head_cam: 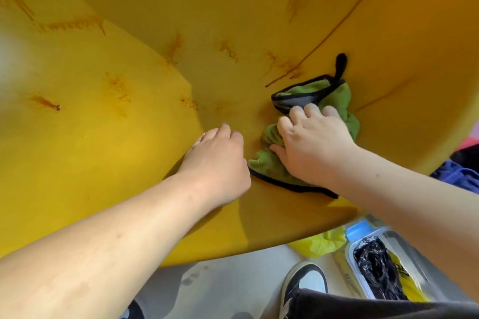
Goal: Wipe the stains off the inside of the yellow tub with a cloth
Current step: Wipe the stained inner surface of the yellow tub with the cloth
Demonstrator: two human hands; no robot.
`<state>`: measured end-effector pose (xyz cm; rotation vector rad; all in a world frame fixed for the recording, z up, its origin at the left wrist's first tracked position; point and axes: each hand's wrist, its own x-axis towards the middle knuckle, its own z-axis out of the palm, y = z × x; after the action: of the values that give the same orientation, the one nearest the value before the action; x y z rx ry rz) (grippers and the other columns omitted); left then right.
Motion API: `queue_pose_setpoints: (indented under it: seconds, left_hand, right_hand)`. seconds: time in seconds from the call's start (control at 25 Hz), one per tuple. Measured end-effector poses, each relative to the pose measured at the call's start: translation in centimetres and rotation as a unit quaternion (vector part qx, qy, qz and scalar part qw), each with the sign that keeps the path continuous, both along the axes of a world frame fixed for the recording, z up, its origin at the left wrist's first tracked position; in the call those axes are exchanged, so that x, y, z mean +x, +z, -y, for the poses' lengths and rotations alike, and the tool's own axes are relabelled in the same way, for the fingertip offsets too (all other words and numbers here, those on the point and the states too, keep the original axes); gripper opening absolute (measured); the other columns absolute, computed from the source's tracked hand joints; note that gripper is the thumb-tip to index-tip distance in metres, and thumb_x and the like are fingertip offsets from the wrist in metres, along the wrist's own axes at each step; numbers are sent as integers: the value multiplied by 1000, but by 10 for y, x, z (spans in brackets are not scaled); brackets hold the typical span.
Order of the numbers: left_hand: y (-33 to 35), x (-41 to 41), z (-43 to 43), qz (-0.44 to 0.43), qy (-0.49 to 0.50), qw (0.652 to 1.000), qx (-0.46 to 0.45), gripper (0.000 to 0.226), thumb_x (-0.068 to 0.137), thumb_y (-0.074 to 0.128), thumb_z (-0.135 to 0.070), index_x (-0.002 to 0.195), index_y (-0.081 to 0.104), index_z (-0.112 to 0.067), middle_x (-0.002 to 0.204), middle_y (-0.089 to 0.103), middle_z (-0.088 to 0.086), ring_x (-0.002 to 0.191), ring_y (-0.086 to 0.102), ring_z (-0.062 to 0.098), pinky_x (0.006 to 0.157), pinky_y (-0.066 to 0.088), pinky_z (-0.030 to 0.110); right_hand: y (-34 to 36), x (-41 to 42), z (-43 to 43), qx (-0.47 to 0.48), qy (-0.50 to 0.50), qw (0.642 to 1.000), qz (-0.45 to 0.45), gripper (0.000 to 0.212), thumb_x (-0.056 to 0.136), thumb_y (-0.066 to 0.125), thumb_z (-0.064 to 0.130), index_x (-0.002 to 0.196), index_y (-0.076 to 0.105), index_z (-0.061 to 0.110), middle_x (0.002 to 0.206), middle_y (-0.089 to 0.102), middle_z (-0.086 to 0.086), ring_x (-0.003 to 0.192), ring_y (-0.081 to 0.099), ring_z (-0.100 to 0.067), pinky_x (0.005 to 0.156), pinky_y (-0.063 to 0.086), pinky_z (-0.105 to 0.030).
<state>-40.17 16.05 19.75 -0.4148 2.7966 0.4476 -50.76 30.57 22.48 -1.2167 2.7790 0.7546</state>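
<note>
The yellow tub (108, 153) lies tipped toward me and fills most of the view. Orange-brown stains (45, 103) and streaks dot its inner wall and bottom, with a long thin streak (324, 41) at the upper right. A green cloth (339, 98) with black edging and a black loop lies bunched on the inner wall. My right hand (311, 142) presses down on the cloth with fingers curled over it. My left hand (220, 158) rests flat on the tub's inner surface just left of the cloth, fingers bent, holding nothing.
Below the tub's rim (259, 248) is a pale floor. A clear plastic box (383, 267) with black stuff and a blue-capped bottle (359, 229) sits at lower right, beside a yellow bag (321, 243). My black-and-white shoe (303, 282) stands near it. Dark blue fabric (458, 173) lies at the right edge.
</note>
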Motion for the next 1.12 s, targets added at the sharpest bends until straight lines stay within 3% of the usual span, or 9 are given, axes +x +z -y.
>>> queue_pose_setpoints:
  seconds: [0.16, 0.24, 0.32, 0.44, 0.72, 0.92, 0.96, 1.04, 1.12]
  left_hand:
    - [2, -11, -3, -24, -14, 1000, 7, 65, 94, 47, -18, 156, 30, -10, 167, 20, 15, 154, 17, 29, 124, 22, 42]
    - [5, -18, -10, -34, -17, 999, 23, 66, 94, 45, -17, 158, 27, -12, 168, 19, 13, 154, 16, 29, 124, 22, 42]
    - [7, -23, -22, -45, -40, 998, 37, 66, 95, 44, -18, 158, 25, -15, 168, 17, 12, 154, 16, 28, 125, 20, 41]
    - [9, -21, -35, -44, -71, 996, 34, 64, 97, 44, -21, 158, 26, -18, 169, 15, 11, 154, 16, 30, 125, 18, 43]
    - [9, -17, -26, -71, -62, 994, 50, 59, 96, 47, -20, 153, 35, -14, 166, 24, 13, 152, 21, 30, 123, 23, 43]
    - [21, -24, -31, -147, -51, 980, 121, 60, 102, 48, -22, 159, 30, -17, 169, 18, 5, 154, 15, 21, 123, 23, 39]
    - [23, -26, -32, -165, -61, 975, 137, 58, 101, 50, -23, 157, 35, -17, 168, 22, 5, 154, 17, 21, 123, 24, 39]
    - [30, -31, -33, -200, -84, 960, 175, 55, 99, 54, -31, 152, 46, -19, 166, 29, 5, 152, 24, 20, 121, 28, 38]
    - [36, -38, -39, -232, -103, 943, 216, 57, 98, 53, -43, 153, 44, -28, 167, 28, 0, 152, 26, 17, 121, 29, 37]
  right_hand:
    - [-3, 33, -21, -56, 101, 992, 59, 58, 88, 40, 61, 95, 70, 12, 88, 66, -10, 80, 64, -34, 66, 34, -37]
    - [14, 14, -29, -21, 90, 995, 38, 55, 96, 42, 62, 117, 65, 16, 111, 65, -9, 101, 62, -33, 76, 38, -39]
    - [42, -24, -43, 29, 42, 997, -63, 57, 100, 39, 62, 134, 53, 18, 131, 56, -9, 119, 53, -34, 91, 38, -42]
    - [73, -52, -57, 67, 10, 977, -202, 53, 102, 35, 57, 130, 52, 17, 125, 53, -10, 112, 48, -33, 91, 36, -44]
    - [32, 29, -35, 17, 27, 998, 54, 58, 102, 37, 61, 139, 48, 18, 136, 53, -9, 124, 49, -32, 95, 36, -44]
    - [68, -23, -36, 50, -39, 996, -64, 56, 96, 48, 64, 135, 55, 25, 131, 55, -4, 120, 50, -29, 93, 36, -43]
    - [73, -20, -37, 35, -46, 998, -15, 54, 94, 52, 65, 132, 58, 26, 128, 56, -3, 120, 50, -29, 92, 36, -43]
    - [89, -14, -43, -114, -89, 986, 88, 46, 92, 60, 62, 124, 66, 30, 121, 60, 0, 117, 54, -28, 89, 41, -40]
    - [111, -24, -53, -315, -95, 944, 6, 34, 93, 63, 50, 117, 71, 27, 115, 62, -4, 112, 55, -34, 86, 44, -42]
